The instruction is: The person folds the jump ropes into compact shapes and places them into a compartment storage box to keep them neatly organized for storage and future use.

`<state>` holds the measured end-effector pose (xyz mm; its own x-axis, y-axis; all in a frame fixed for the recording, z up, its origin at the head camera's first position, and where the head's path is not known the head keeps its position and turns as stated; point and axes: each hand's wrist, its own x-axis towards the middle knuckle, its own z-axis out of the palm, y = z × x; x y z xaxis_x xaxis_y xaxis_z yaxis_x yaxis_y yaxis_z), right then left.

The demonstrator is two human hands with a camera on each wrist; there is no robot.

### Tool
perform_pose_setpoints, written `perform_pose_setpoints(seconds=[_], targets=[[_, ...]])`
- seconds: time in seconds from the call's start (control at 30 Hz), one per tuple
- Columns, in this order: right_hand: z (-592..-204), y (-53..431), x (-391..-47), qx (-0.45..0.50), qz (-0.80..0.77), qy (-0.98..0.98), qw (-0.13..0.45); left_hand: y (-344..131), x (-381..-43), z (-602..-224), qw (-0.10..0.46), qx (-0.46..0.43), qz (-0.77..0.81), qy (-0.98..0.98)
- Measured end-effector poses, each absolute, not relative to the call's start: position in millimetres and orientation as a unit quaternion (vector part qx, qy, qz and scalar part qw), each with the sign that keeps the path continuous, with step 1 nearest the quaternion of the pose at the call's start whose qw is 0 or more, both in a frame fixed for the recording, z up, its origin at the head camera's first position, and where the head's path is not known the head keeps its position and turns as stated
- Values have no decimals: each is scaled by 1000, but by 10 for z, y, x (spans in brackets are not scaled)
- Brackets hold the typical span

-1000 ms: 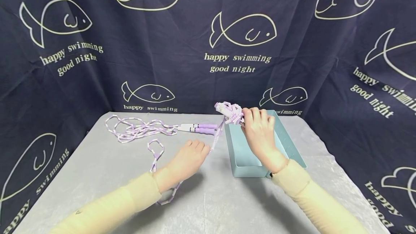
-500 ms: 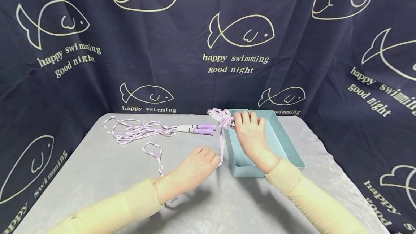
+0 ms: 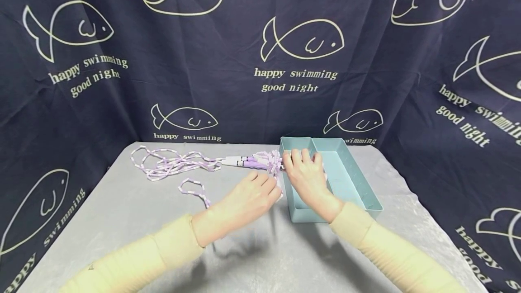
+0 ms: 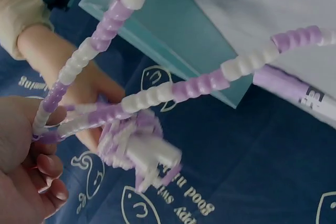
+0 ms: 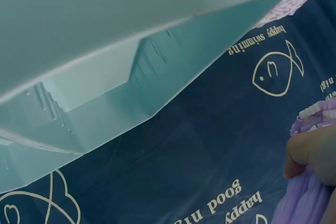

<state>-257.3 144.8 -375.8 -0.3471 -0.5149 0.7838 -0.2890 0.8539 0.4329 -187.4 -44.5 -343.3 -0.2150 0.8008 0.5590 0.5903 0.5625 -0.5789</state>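
My right hand [image 3: 307, 180] grips the purple handles [image 5: 302, 200] of a beaded skipping rope, above the divided box. Purple-and-white cord is wound in a knotted bundle [image 4: 139, 145] round these handles, their white ends sticking out. Lower and to the left, my left hand [image 3: 250, 196] pinches the rope's loose strand [image 4: 202, 85], doubled at the fingertips. One length runs from there to the bundle; a loose loop [image 3: 193, 189] trails onto the table behind my left forearm. Part of the strand is hidden by my left hand.
A second skipping rope [image 3: 171, 164] lies loosely coiled at the back left, its handles [image 3: 234, 162] pointing right, partly behind the bundle. The blue-green box [image 3: 366, 193] with a divider stands right of centre on the grey tabletop [image 3: 134, 220]. A dark printed curtain [image 3: 244, 121] surrounds the table.
My right hand has come down and left with the bundle, which now overlaps the second rope's handles. My left hand has shifted right with the strand, dragging the trailing rope along.
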Motion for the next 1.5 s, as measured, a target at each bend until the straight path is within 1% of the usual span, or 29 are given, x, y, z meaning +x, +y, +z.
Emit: perform_pose_setpoints(seconds=[0.13,0.23,0.43,0.7,0.9,1.07,1.3,1.5], targets=[[-3776,1451,-2554,274,-127,-803,513,-456,-1944,-3325,477,-443,118,-750],[-3797,1456,-2532,304,-142,-791,513,-475,-2002,-3248,495,-432,116,-745],[-3807,1432,-2480,357,-152,-762,518,-523,-2088,-3097,494,-424,117,-750],[-3753,1418,-2405,450,-164,-732,485,-543,-2198,-2954,518,-412,99,-743],[-3710,1440,-2355,495,-142,-723,461,-601,-2351,-2989,509,-403,96,-755],[-3703,1467,-2345,512,-133,-713,460,-668,-2475,-3082,491,-390,89,-774],[-3650,1499,-2315,515,-130,-700,478,-747,-2610,-3153,475,-379,72,-791],[-3525,1488,-2204,534,-103,-661,516,-902,-2774,-3220,446,-331,67,-829]])
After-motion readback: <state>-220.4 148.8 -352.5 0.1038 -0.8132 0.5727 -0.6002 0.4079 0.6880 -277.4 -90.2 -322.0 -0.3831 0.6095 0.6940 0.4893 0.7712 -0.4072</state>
